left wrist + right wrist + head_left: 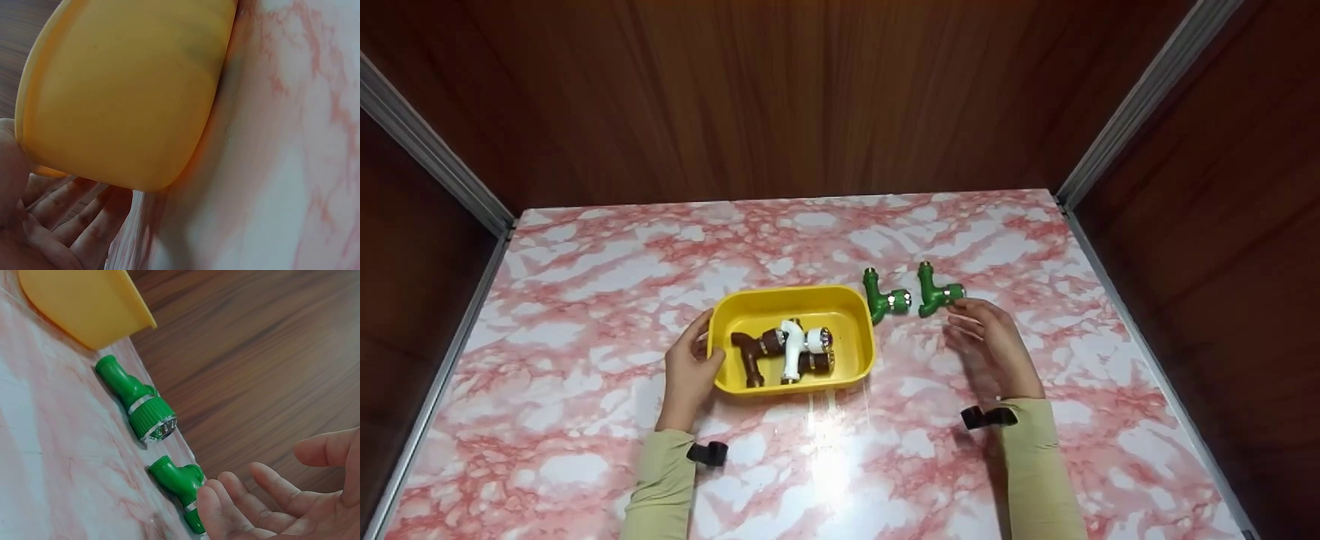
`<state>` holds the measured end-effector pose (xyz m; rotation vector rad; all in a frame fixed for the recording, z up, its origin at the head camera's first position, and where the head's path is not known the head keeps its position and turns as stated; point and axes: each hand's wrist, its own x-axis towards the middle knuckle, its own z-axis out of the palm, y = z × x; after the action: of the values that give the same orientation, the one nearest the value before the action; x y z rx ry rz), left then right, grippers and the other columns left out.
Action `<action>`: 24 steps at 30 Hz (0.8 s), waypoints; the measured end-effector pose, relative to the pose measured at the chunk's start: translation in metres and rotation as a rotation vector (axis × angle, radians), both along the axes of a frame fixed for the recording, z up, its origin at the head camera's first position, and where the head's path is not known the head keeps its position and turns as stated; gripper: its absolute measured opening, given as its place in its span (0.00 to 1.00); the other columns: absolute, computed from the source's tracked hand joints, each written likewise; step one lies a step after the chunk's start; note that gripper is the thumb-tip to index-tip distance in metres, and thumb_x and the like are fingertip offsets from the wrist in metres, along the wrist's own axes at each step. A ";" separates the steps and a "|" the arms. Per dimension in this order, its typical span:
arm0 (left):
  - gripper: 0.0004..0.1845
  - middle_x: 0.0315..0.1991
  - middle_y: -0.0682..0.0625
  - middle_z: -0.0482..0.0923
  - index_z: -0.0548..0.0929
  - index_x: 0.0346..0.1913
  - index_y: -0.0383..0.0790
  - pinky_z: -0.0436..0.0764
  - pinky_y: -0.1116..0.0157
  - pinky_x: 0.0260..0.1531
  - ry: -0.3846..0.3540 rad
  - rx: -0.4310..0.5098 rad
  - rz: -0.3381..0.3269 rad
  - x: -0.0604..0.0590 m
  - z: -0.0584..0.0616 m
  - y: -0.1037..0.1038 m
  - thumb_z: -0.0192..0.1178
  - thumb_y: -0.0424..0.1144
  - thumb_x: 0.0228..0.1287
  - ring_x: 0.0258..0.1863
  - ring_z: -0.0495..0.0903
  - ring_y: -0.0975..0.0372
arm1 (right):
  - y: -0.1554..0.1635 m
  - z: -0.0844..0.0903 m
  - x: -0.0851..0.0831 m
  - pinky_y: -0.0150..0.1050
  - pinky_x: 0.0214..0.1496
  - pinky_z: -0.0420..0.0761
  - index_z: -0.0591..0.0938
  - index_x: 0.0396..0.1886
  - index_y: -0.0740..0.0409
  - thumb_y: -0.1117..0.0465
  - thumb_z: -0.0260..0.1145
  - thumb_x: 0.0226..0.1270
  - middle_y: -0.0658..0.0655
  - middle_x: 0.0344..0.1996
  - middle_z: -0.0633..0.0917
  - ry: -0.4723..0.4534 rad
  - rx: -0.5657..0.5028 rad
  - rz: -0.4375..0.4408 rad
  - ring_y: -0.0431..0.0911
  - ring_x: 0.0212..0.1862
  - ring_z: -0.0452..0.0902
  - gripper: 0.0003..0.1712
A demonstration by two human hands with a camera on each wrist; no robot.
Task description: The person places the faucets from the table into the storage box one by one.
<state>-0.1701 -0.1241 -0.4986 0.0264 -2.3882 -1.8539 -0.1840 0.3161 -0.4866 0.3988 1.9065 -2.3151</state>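
A yellow plastic tub (pixel 851 322) stands on the marbled table, with a white tap (pixel 793 352) and two brown taps (pixel 751 358) lying inside; the white one partly covers a brown one. My left hand (pixel 694 367) grips the tub's left end, thumb over the rim and fingers outside. Two green taps lie on the table to the right of the tub: a nearer one (pixel 126 385) beside its wall and a farther one (pixel 930 292). Holding nothing, my right hand (pixel 994 337) is by the farther green tap's knob, fingers loosely extended; whether they touch it I cannot tell.
The red-and-white marbled table (pixel 585 285) ends at a brown wood-look panel (pixel 780 97) at the back. More panels with metal edge strips stand at left and right. Dark bands (pixel 988 418) sit on both sleeves.
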 end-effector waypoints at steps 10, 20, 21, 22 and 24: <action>0.33 0.61 0.37 0.71 0.69 0.67 0.33 0.78 0.64 0.46 0.004 0.014 0.000 0.000 -0.001 -0.001 0.55 0.18 0.55 0.51 0.76 0.45 | 0.004 -0.002 0.001 0.57 0.64 0.64 0.65 0.66 0.70 0.53 0.54 0.74 0.71 0.63 0.67 -0.002 -0.018 -0.016 0.63 0.63 0.65 0.30; 0.33 0.61 0.36 0.71 0.69 0.67 0.33 0.78 0.68 0.42 -0.003 0.007 0.003 0.000 0.000 -0.001 0.55 0.18 0.55 0.50 0.77 0.44 | 0.010 -0.003 -0.003 0.58 0.63 0.66 0.66 0.65 0.71 0.51 0.51 0.75 0.71 0.63 0.67 0.017 0.060 0.014 0.62 0.63 0.66 0.30; 0.33 0.61 0.36 0.71 0.69 0.67 0.33 0.78 0.67 0.43 -0.006 0.005 0.002 0.000 0.000 -0.001 0.55 0.18 0.55 0.50 0.77 0.44 | 0.011 -0.003 -0.003 0.58 0.63 0.65 0.66 0.65 0.70 0.51 0.51 0.75 0.71 0.64 0.67 0.009 0.054 0.011 0.62 0.63 0.66 0.31; 0.33 0.61 0.36 0.71 0.69 0.67 0.33 0.78 0.66 0.44 -0.010 0.005 0.001 0.000 0.000 -0.001 0.55 0.18 0.55 0.50 0.77 0.44 | 0.011 -0.002 -0.003 0.57 0.63 0.65 0.66 0.66 0.70 0.51 0.51 0.75 0.70 0.64 0.67 0.001 0.044 0.007 0.62 0.63 0.66 0.31; 0.33 0.61 0.36 0.71 0.69 0.67 0.34 0.78 0.64 0.46 -0.014 0.001 0.003 0.000 0.001 0.000 0.55 0.18 0.55 0.51 0.77 0.45 | 0.011 -0.001 -0.004 0.57 0.64 0.65 0.66 0.66 0.69 0.51 0.51 0.75 0.70 0.64 0.68 -0.015 0.028 -0.004 0.62 0.63 0.66 0.30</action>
<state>-0.1704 -0.1244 -0.4979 0.0434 -2.3953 -1.8604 -0.1878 0.3275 -0.4880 0.4225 1.9344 -2.2835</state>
